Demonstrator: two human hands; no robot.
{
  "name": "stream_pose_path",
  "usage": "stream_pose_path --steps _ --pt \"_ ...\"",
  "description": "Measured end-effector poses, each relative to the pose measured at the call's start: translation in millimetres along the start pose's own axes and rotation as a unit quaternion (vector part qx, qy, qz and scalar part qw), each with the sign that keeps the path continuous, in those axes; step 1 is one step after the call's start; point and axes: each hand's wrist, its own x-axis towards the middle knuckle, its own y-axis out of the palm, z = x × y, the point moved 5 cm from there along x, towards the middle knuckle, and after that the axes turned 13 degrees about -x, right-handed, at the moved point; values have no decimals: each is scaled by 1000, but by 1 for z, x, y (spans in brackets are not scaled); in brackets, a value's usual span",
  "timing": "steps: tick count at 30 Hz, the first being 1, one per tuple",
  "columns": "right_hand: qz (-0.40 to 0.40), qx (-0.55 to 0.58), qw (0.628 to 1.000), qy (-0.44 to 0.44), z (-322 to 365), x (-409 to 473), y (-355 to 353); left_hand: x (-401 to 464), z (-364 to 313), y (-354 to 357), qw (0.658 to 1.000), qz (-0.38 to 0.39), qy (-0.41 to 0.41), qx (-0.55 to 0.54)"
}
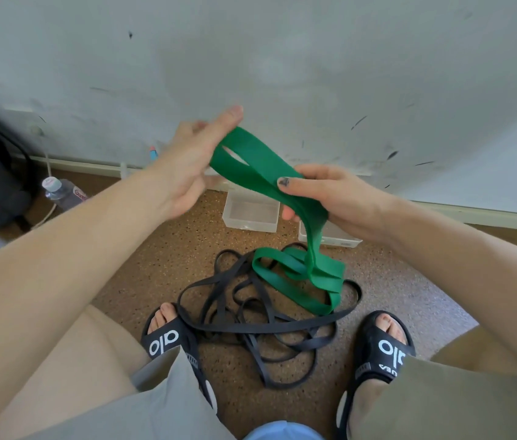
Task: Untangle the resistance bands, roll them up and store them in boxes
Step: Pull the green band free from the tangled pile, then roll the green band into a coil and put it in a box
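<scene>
While the right hand (330, 192) pinches the green band (260, 166) and the left hand (187, 160) props its loop on straight fingers, wind snugly, drawing slack from the tangle at six o'clock.

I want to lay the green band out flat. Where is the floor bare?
Bare cork floor lies left of the black bands, before the left box. Between the sandals it is crowded with bands.

The green band (252, 160) looked like matt, smooth rubber, as did the black bands (250, 328). The boxes (250, 214) were translucent plastic. The floor (162, 249) was speckled, rough-looking brown; the slides (168, 341) matt black.
</scene>
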Motion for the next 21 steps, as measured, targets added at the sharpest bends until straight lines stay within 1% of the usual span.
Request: stream_pose_path --steps 1,2,3,4,5,6,7,10,12,13,15,16,18,19,21 --pt "-5 27 1000 -1 0 1 -1 -4 14 1 997 2 -71 10" --pt "-10 46 999 -2 0 2 -2 -9 27 1 991 5 -133 -7" --pt "-12 50 999 -5 1 3 -2 -13 36 3 982 16 -179 -49" --pt "-12 43 999 -9 1 2 0 -16 41 7 975 35 -202 -83" --pt "-10 30 999 -12 2 2 2 -20 43 13 973 60 -204 -95" --pt "-11 14 1000 -14 2 2 4 -21 42 18 975 68 -191 -85" --pt "-13 0 1000 -16 2 1 6 -20 40 21 980 59 -175 -80" --pt "-17 -22 999 -37 6 -2 9 -12 37 14 984 -12 -154 -88" --pt "-26 -37 997 -56 10 -4 10 -9 39 7 981 -48 -177 -62" --pt "-34 -44 997 -62 10 -4 10 -9 42 6 979 -50 -196 -33" --pt "-50 -53 995 -68 11 -5 8 -12 48 9 972 -34 -232 17" --pt "-54 -57 994 -70 11 -5 7 -14 50 12 969 -16 -246 17" --pt "-49 -61 994 -74 12 -6 7 -15 52 19 966 30 -257 -25" --pt "-43 -61 994 -75 11 -5 8 -14 50 22 966 51 -247 -53" --pt "-32 -64 995 -71 11 -4 13 -11 41 29 974 74 -193 -92"
